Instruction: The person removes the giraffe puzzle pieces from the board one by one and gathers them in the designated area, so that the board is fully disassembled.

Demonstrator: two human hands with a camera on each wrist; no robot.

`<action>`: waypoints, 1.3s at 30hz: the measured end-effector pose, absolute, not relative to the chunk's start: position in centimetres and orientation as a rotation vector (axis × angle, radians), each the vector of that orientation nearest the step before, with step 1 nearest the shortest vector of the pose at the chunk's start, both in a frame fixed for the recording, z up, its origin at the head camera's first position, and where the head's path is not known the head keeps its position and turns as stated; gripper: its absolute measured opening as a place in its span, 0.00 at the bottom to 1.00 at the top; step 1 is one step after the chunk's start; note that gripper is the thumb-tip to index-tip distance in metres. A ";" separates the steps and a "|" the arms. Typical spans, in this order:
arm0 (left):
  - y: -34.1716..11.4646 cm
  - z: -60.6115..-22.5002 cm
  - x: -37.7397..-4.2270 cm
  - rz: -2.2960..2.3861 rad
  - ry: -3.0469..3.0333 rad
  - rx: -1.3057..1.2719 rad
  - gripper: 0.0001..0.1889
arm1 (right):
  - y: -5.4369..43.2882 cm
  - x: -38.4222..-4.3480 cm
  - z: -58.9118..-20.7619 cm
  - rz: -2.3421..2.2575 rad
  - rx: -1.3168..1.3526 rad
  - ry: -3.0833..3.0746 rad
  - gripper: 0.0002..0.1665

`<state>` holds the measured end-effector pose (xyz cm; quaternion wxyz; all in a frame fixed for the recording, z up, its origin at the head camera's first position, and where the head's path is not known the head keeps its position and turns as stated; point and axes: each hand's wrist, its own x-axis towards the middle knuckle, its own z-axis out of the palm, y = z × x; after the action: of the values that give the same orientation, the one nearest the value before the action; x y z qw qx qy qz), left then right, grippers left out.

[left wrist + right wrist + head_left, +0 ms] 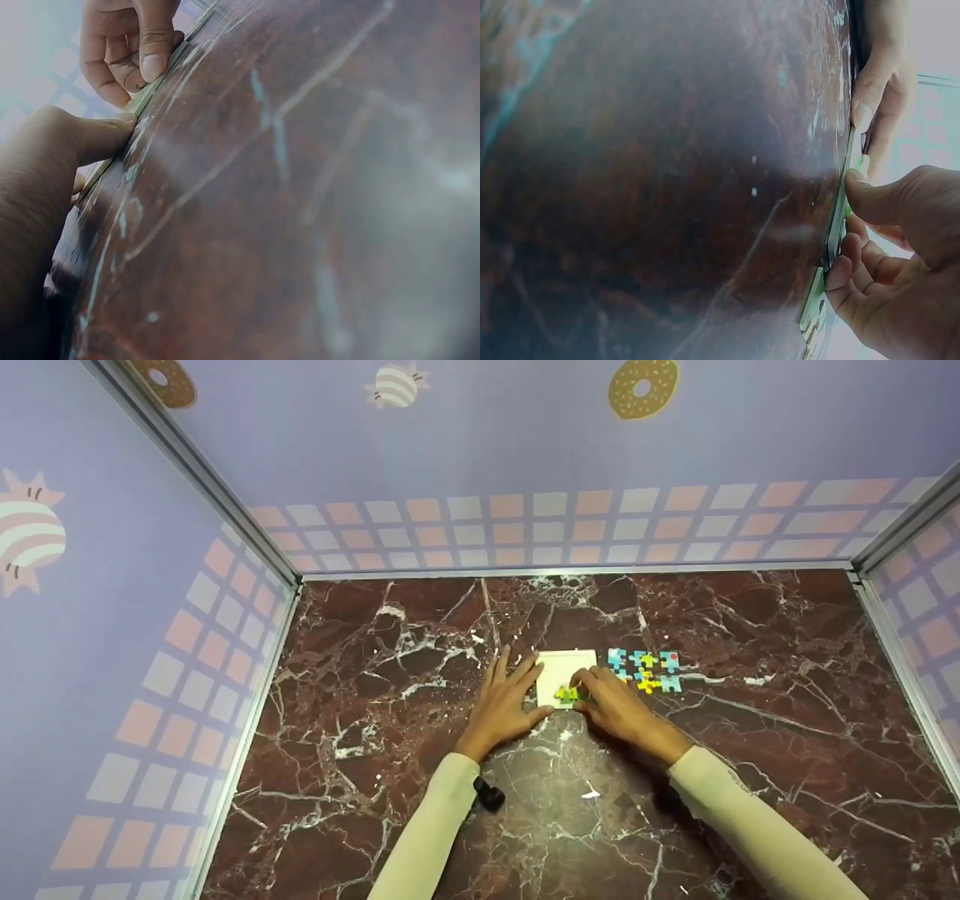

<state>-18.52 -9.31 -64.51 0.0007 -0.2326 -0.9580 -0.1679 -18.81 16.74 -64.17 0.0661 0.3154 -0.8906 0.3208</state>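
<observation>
A pale square puzzle tray [551, 667] lies flat on the table, with green and yellow jigsaw pieces [564, 694] at its lower edge. My left hand [506, 705] steadies the tray from the left, fingers spread and fairly straight, thumb by the near left corner. At the lower right part of the tray, my right hand [619, 709] has its fingertips and thumb bent together on a puzzle piece, largely covered by the fingers. In the right wrist view the right thumb [874, 199] lies against the tray's near edge, beside a sliver of green piece.
Several loose blue and yellow puzzle pieces [649, 661] lie right of the tray, just beyond the right hand. The table [420, 660] is dark red veined marble. Patterned panels [465, 457] enclose it at the back and both sides.
</observation>
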 end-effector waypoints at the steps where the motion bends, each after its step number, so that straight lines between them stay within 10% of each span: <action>1: -9.3 -64.5 -18.5 -0.530 -3.005 -0.732 0.46 | 16.7 -18.8 -64.0 0.972 0.941 -2.693 0.20; 39: -9.3 -64.3 -18.5 -0.570 -2.996 -0.733 0.45 | 24.6 -16.5 -61.8 1.354 0.472 -2.586 0.05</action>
<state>-18.46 -9.29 -64.28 0.0025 -0.2338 -0.9552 -0.1817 -16.53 24.56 -61.81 0.0925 0.1591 -0.8708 0.4559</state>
